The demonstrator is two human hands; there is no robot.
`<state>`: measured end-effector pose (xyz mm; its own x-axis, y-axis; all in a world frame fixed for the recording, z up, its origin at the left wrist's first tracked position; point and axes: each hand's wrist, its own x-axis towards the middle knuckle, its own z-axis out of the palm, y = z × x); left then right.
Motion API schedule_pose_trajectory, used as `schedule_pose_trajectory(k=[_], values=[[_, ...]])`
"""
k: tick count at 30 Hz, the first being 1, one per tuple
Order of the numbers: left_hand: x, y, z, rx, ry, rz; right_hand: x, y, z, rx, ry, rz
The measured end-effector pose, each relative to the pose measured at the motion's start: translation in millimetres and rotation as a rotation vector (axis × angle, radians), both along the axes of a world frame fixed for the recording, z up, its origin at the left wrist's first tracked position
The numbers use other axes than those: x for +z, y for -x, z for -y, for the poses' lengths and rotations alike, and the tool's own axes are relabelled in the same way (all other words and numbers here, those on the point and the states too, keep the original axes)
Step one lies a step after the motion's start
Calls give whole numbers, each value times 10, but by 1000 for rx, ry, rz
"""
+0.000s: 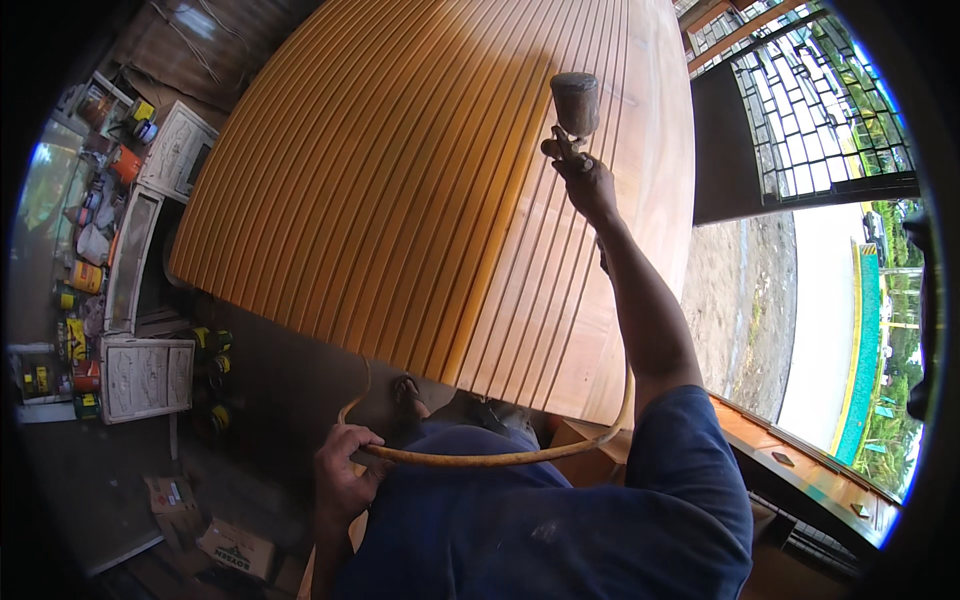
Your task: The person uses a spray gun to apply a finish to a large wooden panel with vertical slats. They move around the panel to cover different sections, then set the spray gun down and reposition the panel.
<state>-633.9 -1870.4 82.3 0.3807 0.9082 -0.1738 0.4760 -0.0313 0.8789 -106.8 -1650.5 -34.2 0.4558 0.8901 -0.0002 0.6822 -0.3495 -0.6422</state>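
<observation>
Spray gun point(576, 108) held over a grooved wooden panel point(350, 190), amber on its left and pale on its right.
The right hand point(588, 186) has its grip wrapped round the spray gun, over the panel's far half and nearer the right edge than the left; the left hand point(343, 468) has its grip closed round the hose point(490, 460), just off the near edge. To do this well, I'd judge, aim square to the wood at an even gap, follow the grooves in steady strokes, slightly overlap the amber border, and hold the hose clear of the coated surface. Whether spray is coming out, I cannot tell. Counted: one panel, one spray gun, one hose, two hands.
</observation>
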Motion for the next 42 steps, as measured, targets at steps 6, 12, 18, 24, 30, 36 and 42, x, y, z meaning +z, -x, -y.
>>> schedule_pose_trajectory(k=[6,12,18,24,30,36,42], values=[[21,-409,-172,64,53,-14,-145,-697,-912,-16,-72,32],[-29,-693,-261,95,168,-15,-412,-1354,-1696,-12,-124,243],[-80,-860,-376,46,139,-46,-420,-1846,-2168,74,-42,579],[-88,-916,-456,61,160,-46,-209,-1890,-2286,-98,-39,458],[-99,-858,-493,60,168,-12,142,-1468,-1840,-122,93,157],[-86,-757,-447,-11,87,-6,280,-1079,-1289,-89,101,-28],[-87,-557,-265,-19,62,41,188,-791,-753,-29,142,-69]])
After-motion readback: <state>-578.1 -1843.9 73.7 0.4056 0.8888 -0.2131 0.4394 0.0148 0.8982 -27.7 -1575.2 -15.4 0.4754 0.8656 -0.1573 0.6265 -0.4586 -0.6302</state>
